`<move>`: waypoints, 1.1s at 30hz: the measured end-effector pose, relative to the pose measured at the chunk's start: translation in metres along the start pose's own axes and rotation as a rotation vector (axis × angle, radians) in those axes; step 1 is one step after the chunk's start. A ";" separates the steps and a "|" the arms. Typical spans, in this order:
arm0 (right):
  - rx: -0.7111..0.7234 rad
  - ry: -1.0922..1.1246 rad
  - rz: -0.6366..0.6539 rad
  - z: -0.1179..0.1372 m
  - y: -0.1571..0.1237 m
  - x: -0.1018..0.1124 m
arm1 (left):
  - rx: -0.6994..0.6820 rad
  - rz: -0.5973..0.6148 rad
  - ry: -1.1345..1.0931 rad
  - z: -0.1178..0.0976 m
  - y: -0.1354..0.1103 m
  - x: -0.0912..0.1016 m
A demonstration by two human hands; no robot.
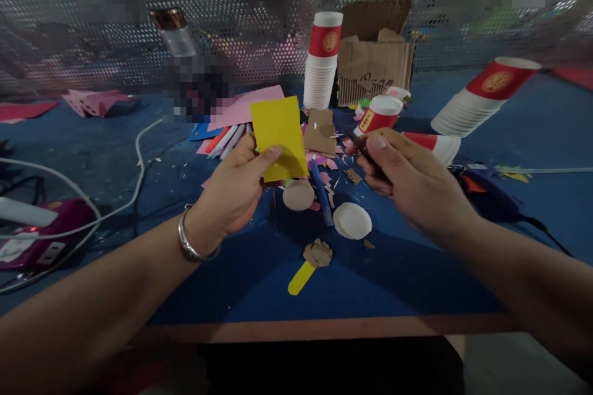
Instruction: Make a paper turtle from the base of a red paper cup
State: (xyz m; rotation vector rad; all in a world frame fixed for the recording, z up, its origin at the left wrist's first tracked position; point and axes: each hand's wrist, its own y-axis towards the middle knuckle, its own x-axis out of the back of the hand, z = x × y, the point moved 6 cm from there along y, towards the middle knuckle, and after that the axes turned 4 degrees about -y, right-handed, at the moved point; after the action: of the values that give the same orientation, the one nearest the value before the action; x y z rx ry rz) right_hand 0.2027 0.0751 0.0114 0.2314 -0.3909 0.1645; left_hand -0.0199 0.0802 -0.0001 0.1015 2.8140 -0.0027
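Observation:
My left hand point(236, 182) pinches a yellow sheet of paper point(279, 129) between thumb and fingers and holds it up over the table. To its right, my right hand point(401, 170) is closed around dark scissors point(362, 145); their tip points toward the paper, apart from it, and the fingers hide most of the handles. Below the hands lies a crumpled brown cardboard piece point(318, 253) joined to a yellow strip point(301, 279). Two white paper discs point(353, 221) and a blue marker point(321, 194) rest between the hands.
Stacked paper cups point(319, 74) and a torn cardboard box point(375, 71) stand at the back. Another cup stack point(484, 95) leans at right, above a dark blue glue gun point(493, 191). White cable point(139, 166) loops near a purple power strip point(55, 231) at left. Paper scraps litter the middle.

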 end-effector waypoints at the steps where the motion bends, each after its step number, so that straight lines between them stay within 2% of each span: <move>1: 0.013 0.004 0.001 -0.001 0.000 -0.003 | -0.002 -0.016 -0.004 0.000 -0.001 0.000; 9: 0.059 -0.028 0.056 -0.012 -0.003 -0.014 | 0.034 -0.003 -0.097 0.006 -0.008 -0.005; 24: 0.122 -0.148 0.068 -0.003 -0.008 -0.019 | 0.037 -0.072 -0.290 0.010 -0.016 -0.019; 33: 0.126 -0.119 0.066 0.000 -0.008 -0.020 | 0.056 -0.072 -0.327 0.013 -0.018 -0.024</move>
State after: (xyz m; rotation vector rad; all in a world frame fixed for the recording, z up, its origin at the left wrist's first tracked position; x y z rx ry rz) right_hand 0.1856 0.0649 0.0022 0.3541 -0.5072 0.2411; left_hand 0.0057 0.0600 -0.0053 0.0110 2.4893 -0.1056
